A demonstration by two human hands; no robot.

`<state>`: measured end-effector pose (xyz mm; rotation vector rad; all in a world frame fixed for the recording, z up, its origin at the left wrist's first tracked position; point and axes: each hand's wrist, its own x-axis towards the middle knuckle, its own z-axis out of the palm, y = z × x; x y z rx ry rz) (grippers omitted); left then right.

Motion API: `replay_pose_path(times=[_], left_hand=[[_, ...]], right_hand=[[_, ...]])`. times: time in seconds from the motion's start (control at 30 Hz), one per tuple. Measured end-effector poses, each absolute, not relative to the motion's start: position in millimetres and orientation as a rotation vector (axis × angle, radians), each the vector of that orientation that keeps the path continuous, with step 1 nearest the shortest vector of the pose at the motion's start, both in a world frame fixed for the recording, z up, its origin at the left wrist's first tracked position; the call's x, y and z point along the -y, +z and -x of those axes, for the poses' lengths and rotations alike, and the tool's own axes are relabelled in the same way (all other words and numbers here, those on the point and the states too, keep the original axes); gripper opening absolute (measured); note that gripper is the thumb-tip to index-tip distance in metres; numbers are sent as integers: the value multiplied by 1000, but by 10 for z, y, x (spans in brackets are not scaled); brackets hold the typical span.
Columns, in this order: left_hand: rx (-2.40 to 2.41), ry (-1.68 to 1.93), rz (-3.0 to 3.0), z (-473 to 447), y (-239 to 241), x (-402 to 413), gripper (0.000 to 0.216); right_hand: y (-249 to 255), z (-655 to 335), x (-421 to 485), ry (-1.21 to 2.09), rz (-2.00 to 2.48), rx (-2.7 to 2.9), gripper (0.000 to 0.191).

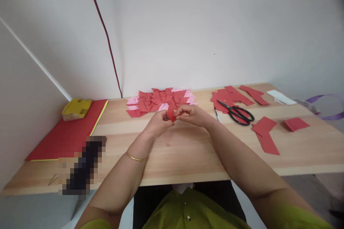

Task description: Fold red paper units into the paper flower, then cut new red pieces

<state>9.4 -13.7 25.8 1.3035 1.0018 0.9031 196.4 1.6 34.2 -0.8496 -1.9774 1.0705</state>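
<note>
Head view: scissors point(229, 108), perhaps a pen point(216, 114), lie right of held paper point(171, 114).

Wall point(188, 35), one, pale grey, a dark red cord point(103, 24) running down it to the table's back edge. Strip point(34, 58), one, white, slanting at left. Table point(188, 157), one, light wood grain, against the wall; light soft.

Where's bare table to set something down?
Bare pale wooden tabletop lies between the left hand and flat red sheet, and between the right hand and near edge. Crowded: folded red and pink paper pieces at back; black-handled scissors, red paper cutouts rightward.
</note>
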Motion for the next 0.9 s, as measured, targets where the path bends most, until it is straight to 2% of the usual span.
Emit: replay_pose_path(times=[0.1, 0.27, 0.77, 0.9], left_hand=[[-964, 922, -1306, -104, 250, 135, 28], [-1031, 997, -1363, -133, 282, 152, 17], [-1226, 1102, -1667, -137, 291, 140, 22], [-1165, 1169, -1578, -156, 270, 139, 25]], right_hand=[[339, -1955, -16, 1021, 924, 1929, 13], [326, -1944, -26, 1005, 952, 1886, 11], [328, -1903, -16, 981, 964, 1823, 12], [327, -1914, -27, 1022, 935, 1777, 14]])
